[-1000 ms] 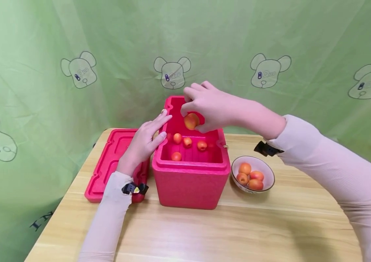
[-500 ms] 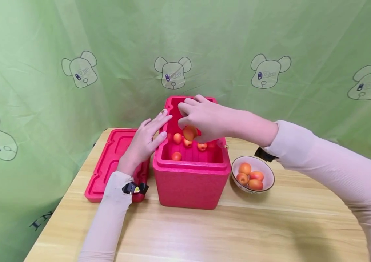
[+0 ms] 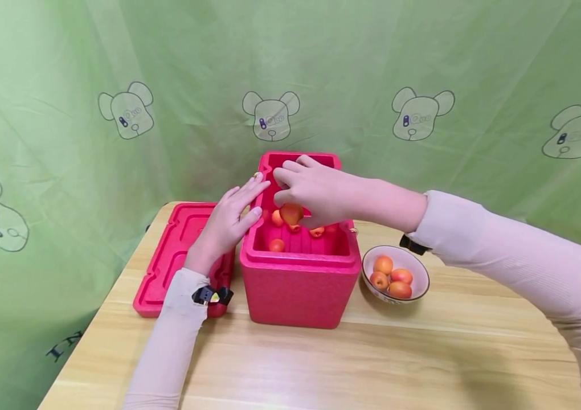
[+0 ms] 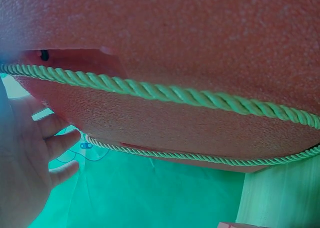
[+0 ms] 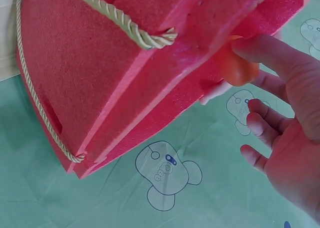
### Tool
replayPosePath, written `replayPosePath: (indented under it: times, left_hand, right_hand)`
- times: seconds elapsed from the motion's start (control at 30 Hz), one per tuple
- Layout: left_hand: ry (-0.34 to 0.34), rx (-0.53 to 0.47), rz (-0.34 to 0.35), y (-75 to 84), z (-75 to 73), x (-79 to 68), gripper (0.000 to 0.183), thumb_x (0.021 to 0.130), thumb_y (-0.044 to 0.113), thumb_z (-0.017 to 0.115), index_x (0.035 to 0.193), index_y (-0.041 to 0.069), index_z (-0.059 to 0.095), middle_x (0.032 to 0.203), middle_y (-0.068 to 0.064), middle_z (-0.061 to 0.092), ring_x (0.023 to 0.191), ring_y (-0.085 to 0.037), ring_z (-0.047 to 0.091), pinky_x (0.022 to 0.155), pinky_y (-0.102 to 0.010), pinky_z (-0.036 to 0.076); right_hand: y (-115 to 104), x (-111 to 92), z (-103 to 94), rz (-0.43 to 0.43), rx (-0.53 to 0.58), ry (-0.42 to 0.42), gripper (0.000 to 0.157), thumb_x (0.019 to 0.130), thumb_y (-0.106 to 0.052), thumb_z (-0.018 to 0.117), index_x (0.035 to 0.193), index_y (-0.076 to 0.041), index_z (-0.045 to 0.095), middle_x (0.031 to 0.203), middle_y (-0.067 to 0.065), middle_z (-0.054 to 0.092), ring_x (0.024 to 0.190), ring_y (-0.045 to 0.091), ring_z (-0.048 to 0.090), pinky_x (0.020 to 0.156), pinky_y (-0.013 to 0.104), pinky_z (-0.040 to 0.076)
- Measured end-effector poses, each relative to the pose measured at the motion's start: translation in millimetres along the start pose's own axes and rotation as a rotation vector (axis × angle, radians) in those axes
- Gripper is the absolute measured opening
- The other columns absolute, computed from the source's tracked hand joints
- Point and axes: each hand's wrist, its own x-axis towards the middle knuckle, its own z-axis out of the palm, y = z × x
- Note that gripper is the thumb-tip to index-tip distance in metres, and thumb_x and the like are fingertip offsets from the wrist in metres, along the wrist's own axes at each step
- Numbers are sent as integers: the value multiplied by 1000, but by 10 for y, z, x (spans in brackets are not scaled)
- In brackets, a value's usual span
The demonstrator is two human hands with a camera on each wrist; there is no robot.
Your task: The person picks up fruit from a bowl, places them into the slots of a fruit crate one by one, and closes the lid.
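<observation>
A red foam box [image 3: 295, 296] stands uncovered on the table with several apricots [image 3: 277, 245] on its floor. Over its opening my right hand [image 3: 318, 191] pinches one orange apricot [image 3: 291, 214] between thumb and fingers. The right wrist view shows this apricot [image 5: 239, 63] at the box's rim, with the other fingers off it. My left hand [image 3: 224, 222] rests on the box's left rim, fingers extended. In the left wrist view that hand [image 4: 30, 153] lies beside the box wall, near a twisted rope [image 4: 165, 92].
To the right of the box, a bowl [image 3: 421, 282] holds several apricots [image 3: 400, 290]. The red lid [image 3: 183, 228] lies flat on the left, partly under my left forearm. Behind the wooden table [image 3: 290, 370] hangs a green curtain [image 3: 342, 57].
My right hand has moved down and slightly left, lowering the apricot deeper into the box. My left hand stays at the rim.
</observation>
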Motion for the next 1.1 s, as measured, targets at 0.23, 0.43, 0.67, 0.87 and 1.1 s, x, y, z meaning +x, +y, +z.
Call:
replayPosePath:
  times: [0.23, 0.43, 0.67, 0.87, 1.1]
  left_hand:
    - [7, 10, 15, -12, -4, 9, 61, 100, 38, 45, 158, 19, 40, 167, -6, 32, 157, -22, 27, 128, -54, 16]
    - [12, -11, 24, -16, -19, 6, 60, 100, 31, 47, 157, 15, 41, 167, -8, 33, 157, -24, 27, 129, -50, 15]
    - [0, -36, 6, -13, -18, -10, 59, 101, 31, 48, 158, 17, 40, 167, -6, 31, 158, -21, 25, 129, -48, 15]
    - [-10, -37, 1, 0, -2, -2, 60, 100, 30, 48, 159, 19, 39, 168, -5, 30, 158, -20, 24, 129, -48, 16]
    - [-6, -24, -1, -5, 0, 1, 60, 101, 35, 47, 158, 16, 39, 168, -5, 30, 157, -20, 25, 130, -46, 15]
  right_hand:
    - [-23, 37, 7, -1, -7, -13, 24, 75, -21, 86, 95, -17, 72, 97, 7, 55, 96, 23, 52, 90, 45, 43]
    - [-35, 50, 11, 6, -8, -37, 23, 75, -18, 84, 95, -16, 72, 97, 7, 55, 95, 23, 51, 88, 44, 42]
    - [-32, 45, 32, 4, -13, -34, 26, 75, -22, 86, 97, -16, 73, 97, 7, 55, 95, 23, 52, 88, 44, 43]
    - [-18, 44, 50, -12, -23, -23, 30, 77, -25, 87, 102, -16, 74, 101, 7, 56, 99, 23, 52, 91, 45, 44]
    - [-2, 63, 95, -70, -66, -15, 35, 77, -27, 86, 108, -16, 74, 106, 9, 59, 104, 25, 53, 93, 46, 45]
